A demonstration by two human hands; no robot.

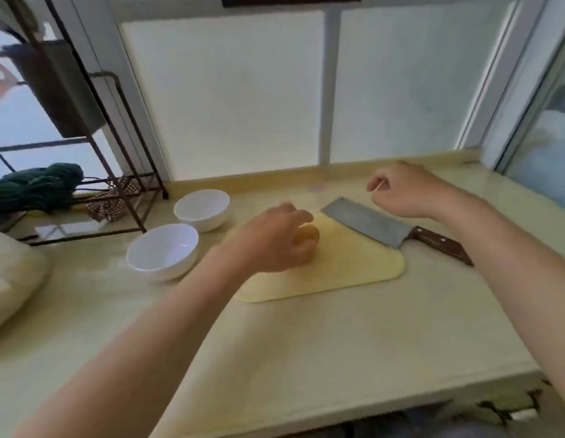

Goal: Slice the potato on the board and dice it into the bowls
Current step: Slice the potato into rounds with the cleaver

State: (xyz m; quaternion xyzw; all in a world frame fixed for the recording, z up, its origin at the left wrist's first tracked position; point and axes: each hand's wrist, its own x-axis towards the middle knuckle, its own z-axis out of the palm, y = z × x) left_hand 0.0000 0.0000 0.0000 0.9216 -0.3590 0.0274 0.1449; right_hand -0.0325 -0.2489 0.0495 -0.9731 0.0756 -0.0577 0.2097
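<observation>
A pale yellow cutting board (347,270) lies on the counter. My left hand (274,238) curls over a yellowish potato (311,236) on the board's left part; most of the potato is hidden under the fingers. A cleaver (368,226) with a brown wooden handle (442,245) lies flat across the board's far right corner. Above the blade, my right hand (401,191) hovers with curled fingers, pinching a thin pale stick (378,186). Two white bowls (163,251) (201,209) stand left of the board, and nothing shows inside them.
A dark metal rack (116,172) stands at the back left with green yarn (37,188) on its shelf. A pale cushion-like object (12,276) lies at the far left. Frosted window panes (230,90) back the counter. The counter's front edge (401,403) runs at lower right.
</observation>
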